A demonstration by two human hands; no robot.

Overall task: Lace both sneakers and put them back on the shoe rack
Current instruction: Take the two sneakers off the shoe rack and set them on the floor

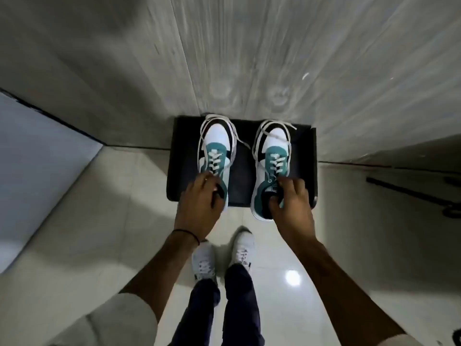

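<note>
Two white, teal and black sneakers sit side by side on a black shoe rack [240,168], toes toward the wall. White laces run through their eyelets, and loose ends loop around the toes. My left hand [199,203] grips the heel opening of the left sneaker [215,148]. My right hand [290,204] holds the collar of the right sneaker [273,156], with fingers inside the opening. The right sneaker's heel overhangs the rack's front edge.
The rack stands against a pale wood-grain wall [274,58] on a glossy white tile floor [104,208]. My own feet in white shoes [224,255] stand just in front of it. A dark bar-shaped object [414,193] lies on the floor at right.
</note>
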